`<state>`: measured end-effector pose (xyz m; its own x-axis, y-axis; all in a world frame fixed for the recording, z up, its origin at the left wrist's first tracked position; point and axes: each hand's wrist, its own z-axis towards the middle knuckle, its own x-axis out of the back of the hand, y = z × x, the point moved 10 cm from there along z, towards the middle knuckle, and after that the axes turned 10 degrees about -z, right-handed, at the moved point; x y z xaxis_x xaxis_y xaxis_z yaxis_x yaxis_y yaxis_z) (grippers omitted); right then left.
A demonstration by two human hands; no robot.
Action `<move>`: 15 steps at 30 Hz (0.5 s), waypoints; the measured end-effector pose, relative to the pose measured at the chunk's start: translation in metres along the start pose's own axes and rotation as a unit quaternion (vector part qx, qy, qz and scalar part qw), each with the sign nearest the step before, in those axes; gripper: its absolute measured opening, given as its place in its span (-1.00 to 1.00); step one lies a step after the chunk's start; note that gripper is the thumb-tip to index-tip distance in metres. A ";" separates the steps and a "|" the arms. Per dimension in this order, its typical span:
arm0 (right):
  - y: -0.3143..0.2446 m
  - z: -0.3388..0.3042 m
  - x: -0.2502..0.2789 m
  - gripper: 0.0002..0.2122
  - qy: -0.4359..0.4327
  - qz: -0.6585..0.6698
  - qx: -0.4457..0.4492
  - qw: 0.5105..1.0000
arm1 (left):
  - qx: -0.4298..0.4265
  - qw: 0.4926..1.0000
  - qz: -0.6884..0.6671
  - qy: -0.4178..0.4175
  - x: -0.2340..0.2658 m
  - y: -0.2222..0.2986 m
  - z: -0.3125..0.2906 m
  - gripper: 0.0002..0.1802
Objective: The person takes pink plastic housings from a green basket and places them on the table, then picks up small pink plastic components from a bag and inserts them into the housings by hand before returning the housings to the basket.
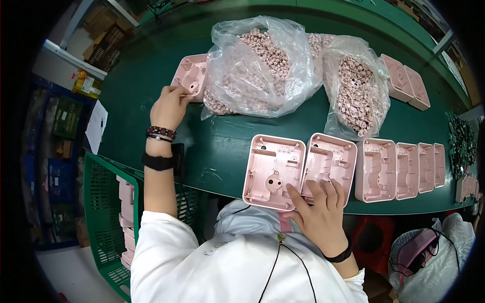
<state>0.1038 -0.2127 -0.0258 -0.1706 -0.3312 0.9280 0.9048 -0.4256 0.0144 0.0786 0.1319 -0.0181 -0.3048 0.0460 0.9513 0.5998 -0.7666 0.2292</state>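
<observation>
At the far left of the table, my left hand pinches the near edge of a pink plastic housing, an open box shape with posts inside. Close to my body lie two more housings side by side, their open sides up. My right hand rests with spread fingers over the near edge of the right one. Its index finger and thumb reach to the near right corner of the left one. Nothing lifted shows in the right hand, though the undersides of its fingers are hidden.
Clear plastic bags of small pink parts stand behind the housings. More housings form a row at the right, and others lie far right. Green circuit boards pile at the right edge. A green crate stands lower left.
</observation>
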 end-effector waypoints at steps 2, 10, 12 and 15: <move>-0.001 0.001 -0.003 -0.56 -0.021 0.013 0.000 1.000 | 0.001 0.999 0.035 0.011 0.004 -0.009 -0.018 -0.78; 0.002 0.008 -0.016 -0.61 -0.054 0.081 0.017 0.995 | -0.041 0.999 -0.001 -0.010 0.023 0.004 -0.120 -0.92; 0.000 0.009 -0.011 -0.61 -0.014 0.076 0.037 0.996 | -0.036 0.999 -0.021 -0.032 0.021 0.015 -0.141 -0.92; -0.003 0.008 -0.015 -0.62 -0.001 0.066 0.045 0.997 | -0.031 0.996 -0.065 -0.046 0.013 0.038 -0.165 -0.90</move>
<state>0.1070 -0.1999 -0.0364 -0.0466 -0.3788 0.9243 0.9504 -0.3016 -0.0756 -0.0248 -0.0019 -0.0314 -0.3055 0.2039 0.9301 0.5118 -0.7885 0.3410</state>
